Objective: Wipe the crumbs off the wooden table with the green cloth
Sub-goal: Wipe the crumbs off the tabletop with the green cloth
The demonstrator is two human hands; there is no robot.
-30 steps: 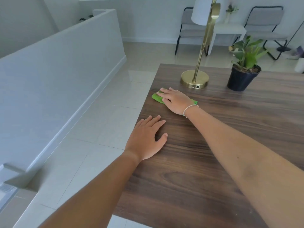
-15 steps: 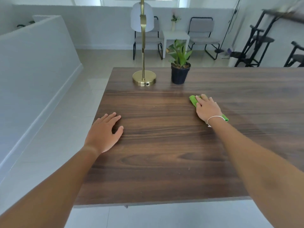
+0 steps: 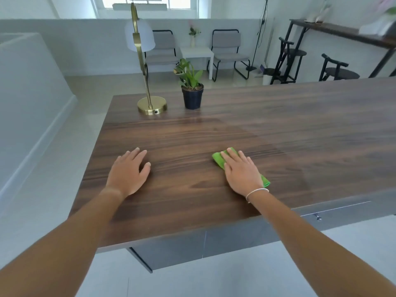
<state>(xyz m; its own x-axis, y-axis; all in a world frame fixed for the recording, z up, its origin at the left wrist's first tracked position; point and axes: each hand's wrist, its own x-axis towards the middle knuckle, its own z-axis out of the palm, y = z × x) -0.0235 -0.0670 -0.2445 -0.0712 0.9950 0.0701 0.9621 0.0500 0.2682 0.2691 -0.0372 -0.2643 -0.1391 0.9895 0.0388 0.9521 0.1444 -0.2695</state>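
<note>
My right hand (image 3: 241,172) lies flat on the green cloth (image 3: 219,158) and presses it onto the dark wooden table (image 3: 289,129); the cloth's ends stick out beyond my fingertips and beside my wrist. My left hand (image 3: 128,171) rests palm down on the table to the left, fingers spread and holding nothing. No crumbs are visible on the wood at this distance.
A brass lamp (image 3: 151,105) and a potted plant (image 3: 191,91) stand at the table's far left. The table's left edge (image 3: 94,146) and front edge are close to my hands. Chairs, a white side table (image 3: 197,53) and stools stand beyond.
My right hand has slid the cloth from near the lamp base rightward across the table and then back toward the front edge. My left hand stayed flat on the wood.
</note>
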